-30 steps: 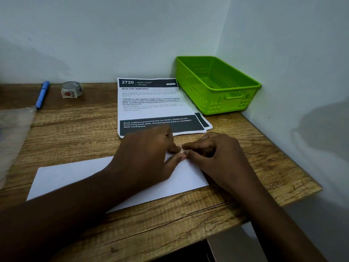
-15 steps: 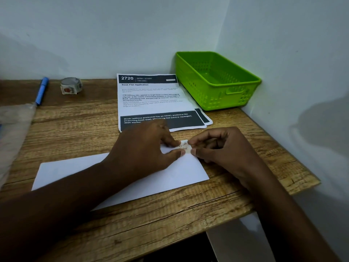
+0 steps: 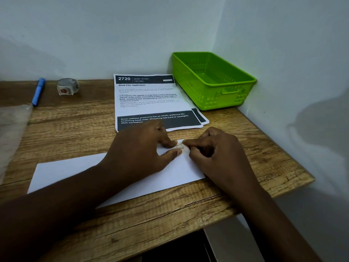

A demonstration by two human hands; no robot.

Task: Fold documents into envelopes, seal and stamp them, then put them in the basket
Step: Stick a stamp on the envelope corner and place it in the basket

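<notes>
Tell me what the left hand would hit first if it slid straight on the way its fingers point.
The left hand points right, across the white envelope. Its fingertips are at the stamp, so next they would likely meet the right hand, whose fingertips pinch the stamp from the other side.

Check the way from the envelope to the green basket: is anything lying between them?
The printed sheets lie on the desk behind the envelope, their right corner close to the basket. They are flat, so lifting the envelope over them should be easy. Nothing visible lies inside the basket. Both hands are at the stamp.
</notes>
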